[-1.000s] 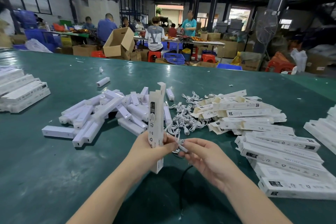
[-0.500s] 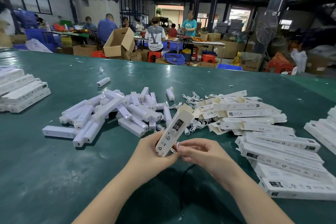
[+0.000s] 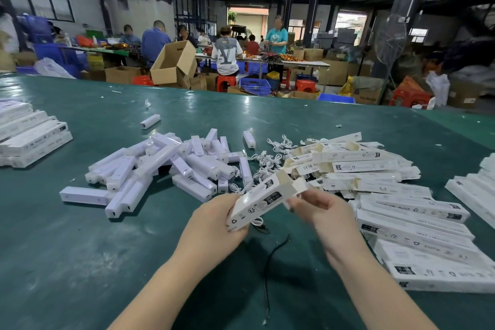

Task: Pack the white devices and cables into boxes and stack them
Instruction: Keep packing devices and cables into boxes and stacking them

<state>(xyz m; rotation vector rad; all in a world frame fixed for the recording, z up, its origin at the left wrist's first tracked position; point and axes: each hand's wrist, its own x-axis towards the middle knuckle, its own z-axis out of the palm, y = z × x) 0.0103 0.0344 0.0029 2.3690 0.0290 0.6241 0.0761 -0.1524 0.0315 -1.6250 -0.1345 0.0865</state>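
My left hand point(image 3: 214, 225) grips the near end of a long white box point(image 3: 263, 199) that lies tilted, its open flaps pointing away to the right. My right hand point(image 3: 318, 209) pinches the box's far open end near the flap. A small white cable point(image 3: 258, 222) lies on the table just under the box. Beyond my hands a heap of white devices point(image 3: 166, 166) covers the middle left, with a tangle of white cables point(image 3: 270, 161) beside it. Empty open boxes point(image 3: 348, 163) are piled to the right.
Closed boxes lie in a row at the right point(image 3: 417, 225), at the far right edge point(image 3: 474, 187) and stacked at the left edge point(image 3: 29, 139). A black cord point(image 3: 270, 262) lies on the green table point(image 3: 80, 249). People work at tables behind.
The box went from standing upright in my left hand to lying tilted to the right. My right hand moved from the cable at the box's bottom up to its open far end.
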